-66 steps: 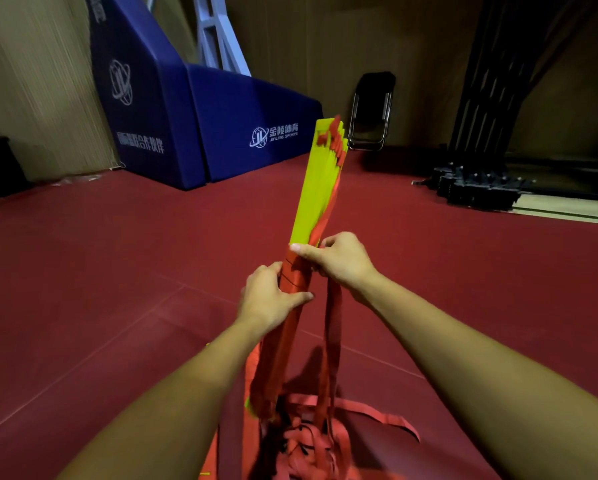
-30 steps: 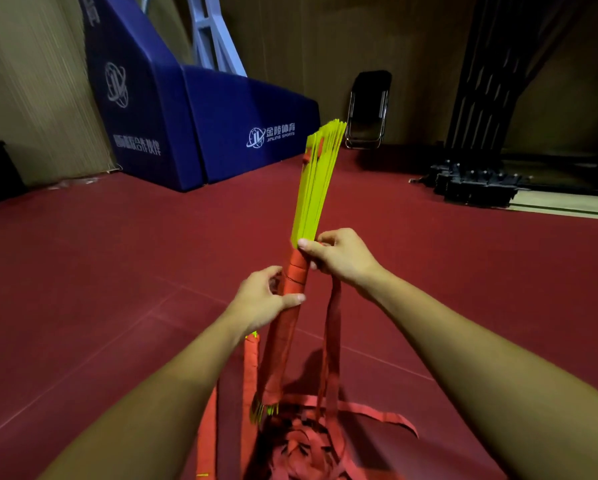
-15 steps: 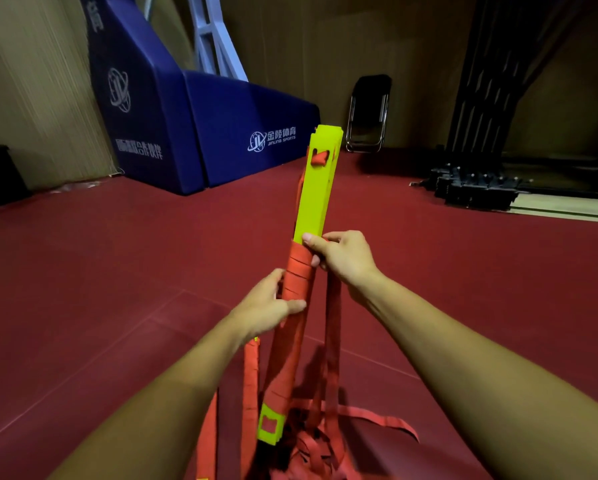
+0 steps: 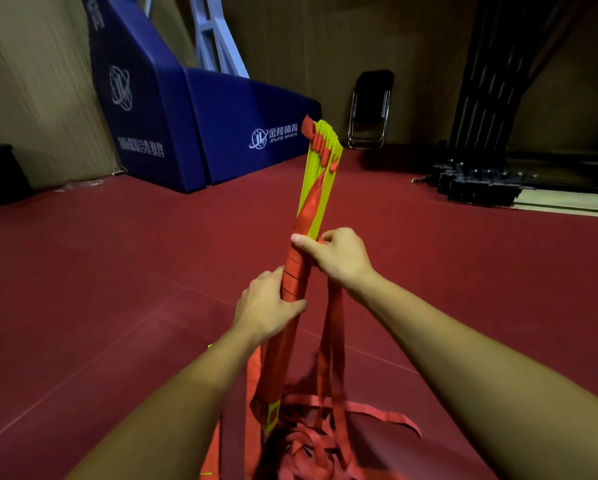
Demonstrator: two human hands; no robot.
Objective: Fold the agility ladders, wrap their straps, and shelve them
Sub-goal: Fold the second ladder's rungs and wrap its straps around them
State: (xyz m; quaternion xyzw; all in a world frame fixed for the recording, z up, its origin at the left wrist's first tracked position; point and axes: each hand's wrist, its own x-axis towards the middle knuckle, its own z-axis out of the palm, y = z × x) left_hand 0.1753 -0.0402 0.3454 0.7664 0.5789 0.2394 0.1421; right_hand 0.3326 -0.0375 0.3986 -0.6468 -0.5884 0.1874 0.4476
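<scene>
Left hand (image 4: pixel 268 308) grips the strap-wound middle of the upright yellow ladder (image 4: pixel 329 178) and right hand (image 4: pixel 339 256) pinches the red strap (image 4: pixel 335 317) just above, over a red floor (image 4: pixel 117 271), before a blue pad (image 4: pixel 228 109) printed "金陵体育 JINLING SPORTS" and a folded chair (image 4: pixel 370 109).

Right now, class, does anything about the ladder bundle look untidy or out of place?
Yes. The yellow rungs splay apart at the unwrapped top, and the loose red strap lies in a tangled heap on the floor.
</scene>
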